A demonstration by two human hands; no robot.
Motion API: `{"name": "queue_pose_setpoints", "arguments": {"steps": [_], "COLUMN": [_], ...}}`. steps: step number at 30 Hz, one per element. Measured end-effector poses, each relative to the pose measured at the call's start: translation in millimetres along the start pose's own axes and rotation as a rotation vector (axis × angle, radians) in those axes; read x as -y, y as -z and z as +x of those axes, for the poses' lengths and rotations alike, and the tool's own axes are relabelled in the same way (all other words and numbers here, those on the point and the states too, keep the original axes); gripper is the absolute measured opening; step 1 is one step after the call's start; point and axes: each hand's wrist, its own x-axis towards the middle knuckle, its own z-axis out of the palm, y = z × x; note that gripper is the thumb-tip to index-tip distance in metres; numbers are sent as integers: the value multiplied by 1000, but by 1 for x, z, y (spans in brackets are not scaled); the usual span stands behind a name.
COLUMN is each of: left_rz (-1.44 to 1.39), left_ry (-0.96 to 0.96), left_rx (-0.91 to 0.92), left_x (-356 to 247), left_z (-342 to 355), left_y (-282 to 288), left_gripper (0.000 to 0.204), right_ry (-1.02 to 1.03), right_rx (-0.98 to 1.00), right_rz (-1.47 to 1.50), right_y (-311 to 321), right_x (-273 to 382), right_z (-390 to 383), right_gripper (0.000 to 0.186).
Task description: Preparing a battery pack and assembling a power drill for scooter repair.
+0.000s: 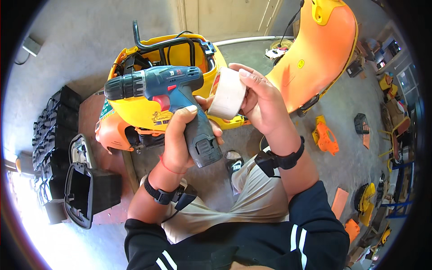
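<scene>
My left hand (177,135) is wrapped around the handle of a blue and black cordless drill (177,81). The drill lies tilted across the view, its black chuck toward the left and its battery end toward me; a red trigger shows on the handle. In my right hand (263,99) is a wide roll of whitish tape (228,93), gripped at its rim between thumb and fingers. The roll is beside the drill's rear end, in front of the yellow scooter body (139,108), whose top is open with black tubing (164,42) over it.
A large orange panel (319,54) stands upright at the far right. Black boxes (56,130) are stacked on the left, near an open black case (92,193). An orange plastic part (325,137) lies on the floor at right; cluttered shelves (398,180) line the right side.
</scene>
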Motion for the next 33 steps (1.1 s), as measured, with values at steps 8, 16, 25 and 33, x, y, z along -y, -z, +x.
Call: {"name": "queue_pose_setpoints", "arguments": {"steps": [8,16,25,33], "left_rz": [131,105,242,140], "left_ry": [-97,-149,-208,-113], "left_rx": [103,30,-31,-91], "left_x": [-2,-5,-7,-14], "left_z": [-5,-14,-28,-33], "left_y": [8,11,0,-2], "left_gripper": [40,38,42,41], "right_ry": [-136,-145,726,590], "right_rx": [-121,-11,53,49], "right_rz": [174,-215,-1239,-1182], "right_y": [-15,-23,-29,-28], "right_x": [-7,1,-4,-10], "right_z": [-6,-18,-22,-21], "right_gripper": [37,44,45,47]}}
